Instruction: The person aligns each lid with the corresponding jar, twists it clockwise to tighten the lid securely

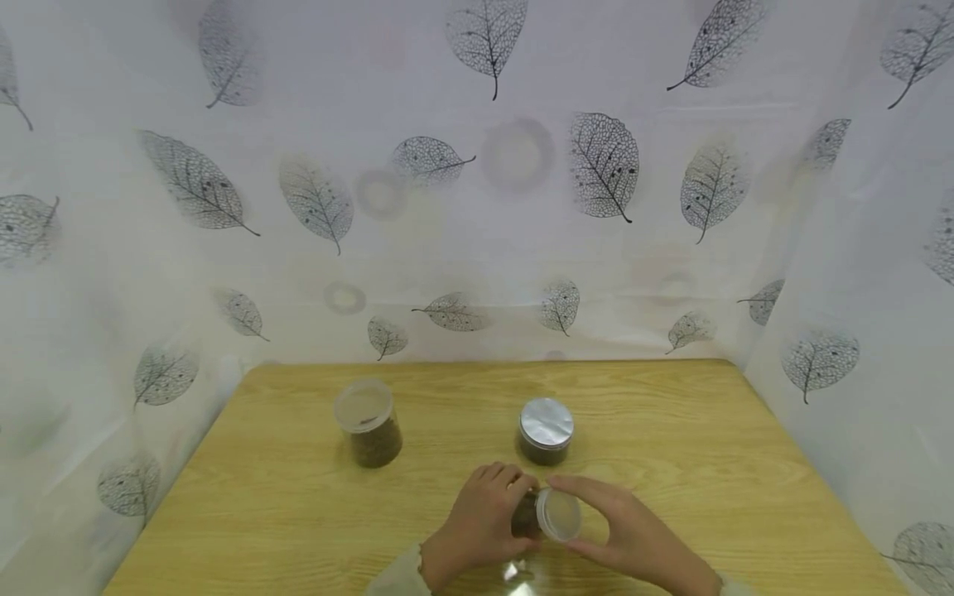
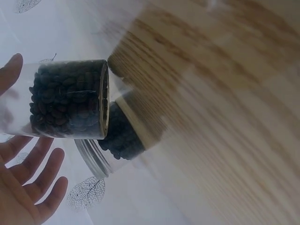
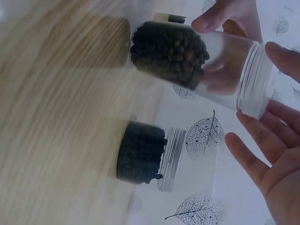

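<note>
A clear jar partly filled with dark coffee beans (image 3: 171, 54) is between my two hands. My left hand (image 1: 480, 517) grips the jar's body, thumb on one side and fingers on the other. With thumb and fingertips, my right hand (image 1: 633, 530) pinches the rim of its translucent white lid (image 1: 561, 515). The lid sits on the jar's mouth. In the head view the jar leans, its lid facing up and toward the right hand. Just beyond the hands stands a shorter jar with a silver lid (image 1: 546, 422), also holding dark beans.
Farther left on the wooden table (image 1: 261, 513) stands another clear jar (image 1: 375, 439), with a translucent lid and dark contents. A white, leaf-patterned sheet (image 1: 522, 248) hangs behind the table and along both sides. Bright reflections show on the tabletop near the left hand.
</note>
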Tool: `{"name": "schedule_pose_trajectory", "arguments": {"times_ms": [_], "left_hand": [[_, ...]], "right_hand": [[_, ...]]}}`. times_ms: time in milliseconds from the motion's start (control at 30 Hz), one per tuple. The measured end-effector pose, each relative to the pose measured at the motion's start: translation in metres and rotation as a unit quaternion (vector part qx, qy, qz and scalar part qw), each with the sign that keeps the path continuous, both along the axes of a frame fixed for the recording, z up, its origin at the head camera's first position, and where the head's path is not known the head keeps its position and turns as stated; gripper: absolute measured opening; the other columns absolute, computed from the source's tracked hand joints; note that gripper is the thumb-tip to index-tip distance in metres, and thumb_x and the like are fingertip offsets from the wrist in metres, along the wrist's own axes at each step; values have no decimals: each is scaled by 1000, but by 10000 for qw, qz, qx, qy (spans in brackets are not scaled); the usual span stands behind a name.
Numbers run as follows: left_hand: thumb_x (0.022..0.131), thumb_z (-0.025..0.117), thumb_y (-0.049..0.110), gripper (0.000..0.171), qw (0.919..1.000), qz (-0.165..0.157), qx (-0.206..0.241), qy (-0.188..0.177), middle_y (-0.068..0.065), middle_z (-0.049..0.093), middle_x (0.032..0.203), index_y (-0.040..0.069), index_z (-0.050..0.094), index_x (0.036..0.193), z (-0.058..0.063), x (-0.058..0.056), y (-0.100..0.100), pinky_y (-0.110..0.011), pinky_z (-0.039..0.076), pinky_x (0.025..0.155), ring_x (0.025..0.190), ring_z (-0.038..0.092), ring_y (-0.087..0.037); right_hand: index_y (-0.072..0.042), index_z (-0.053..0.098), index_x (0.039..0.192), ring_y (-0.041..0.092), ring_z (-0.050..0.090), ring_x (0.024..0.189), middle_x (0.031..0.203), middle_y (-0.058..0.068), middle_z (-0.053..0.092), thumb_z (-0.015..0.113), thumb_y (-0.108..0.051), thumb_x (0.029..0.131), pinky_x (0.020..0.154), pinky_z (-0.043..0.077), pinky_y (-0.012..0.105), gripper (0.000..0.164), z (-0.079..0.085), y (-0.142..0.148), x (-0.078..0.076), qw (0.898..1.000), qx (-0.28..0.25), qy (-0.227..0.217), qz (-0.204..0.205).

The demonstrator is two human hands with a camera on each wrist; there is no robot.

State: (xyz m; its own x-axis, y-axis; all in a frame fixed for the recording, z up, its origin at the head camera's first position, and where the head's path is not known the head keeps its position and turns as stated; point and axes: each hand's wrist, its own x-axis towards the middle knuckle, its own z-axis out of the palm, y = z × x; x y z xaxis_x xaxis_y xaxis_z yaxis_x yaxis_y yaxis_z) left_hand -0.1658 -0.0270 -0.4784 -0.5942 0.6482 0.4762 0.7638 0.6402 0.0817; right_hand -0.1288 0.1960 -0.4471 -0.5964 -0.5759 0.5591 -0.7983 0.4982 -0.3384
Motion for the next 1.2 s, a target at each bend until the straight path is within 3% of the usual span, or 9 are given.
{"name": "schedule_pose_trajectory", "arguments": {"times_ms": [133,233,333,500,633,767,867,1033,1200], "left_hand": [[56,83,54,62,10000,-1,1,1,10,60,95,22,60,105,-1,0,1,-29,50,84,93,58,-8],[57,82,54,61,10000,-20,5,-22,11,60,94,22,60,104,-1,1,1,-28,50,84,93,58,-8],[58,82,54,60,10000,-31,-12,-49,11,59,94,23,59,105,0,1,1,-28,50,83,92,57,-8],[60,81,54,60,9999,-46,-63,-123,11,59,95,23,59,106,1,2,1,-28,50,84,93,57,-8],[60,81,54,60,9999,-55,-63,-107,11,59,95,23,59,106,0,2,1,-28,50,83,93,57,-8],[59,82,55,61,10000,-56,-42,-63,11,59,95,23,59,106,-1,2,1,-28,50,83,92,57,-7],[58,82,54,61,10000,-65,-14,-72,11,59,94,22,59,105,-1,2,1,-28,50,83,92,57,-7],[59,83,51,58,9999,-101,65,-93,11,59,93,22,60,103,0,2,1,-28,50,82,91,57,-7],[60,82,51,57,10000,-96,15,-13,10,59,93,20,61,104,2,3,2,-27,50,82,90,57,-7]], "right_hand": [[-11,56,127,16,64,104,119,4,65,84,-20,65,90,50,19,69,-6,-4,7,9988,-275,-32,-408],[-13,58,125,16,65,103,118,2,66,85,-19,62,86,52,21,68,-11,-8,13,9952,-447,-145,-858],[-9,60,121,17,66,99,116,4,67,86,-19,61,80,56,28,65,-14,-13,19,9902,-620,-229,-1229],[-5,62,117,19,67,93,111,6,69,87,-19,58,73,57,28,65,-17,-21,25,9827,-828,-157,-1647],[-3,61,117,21,67,92,111,7,69,88,-23,58,73,57,29,67,-15,-24,28,9791,-779,-231,-1865],[-8,57,125,21,65,100,119,2,66,86,-36,61,79,56,34,75,-4,-21,28,9772,-377,-583,-2005],[-14,52,132,21,62,109,127,-1,61,82,-45,64,85,54,37,80,5,-13,21,9824,83,-655,-1748],[-13,44,138,20,58,115,133,1,56,79,-38,72,91,52,33,79,14,2,4,9975,547,-159,-410],[-9,45,138,19,56,118,135,4,54,82,-23,68,96,49,28,80,18,8,-9,9955,721,114,603]]}}
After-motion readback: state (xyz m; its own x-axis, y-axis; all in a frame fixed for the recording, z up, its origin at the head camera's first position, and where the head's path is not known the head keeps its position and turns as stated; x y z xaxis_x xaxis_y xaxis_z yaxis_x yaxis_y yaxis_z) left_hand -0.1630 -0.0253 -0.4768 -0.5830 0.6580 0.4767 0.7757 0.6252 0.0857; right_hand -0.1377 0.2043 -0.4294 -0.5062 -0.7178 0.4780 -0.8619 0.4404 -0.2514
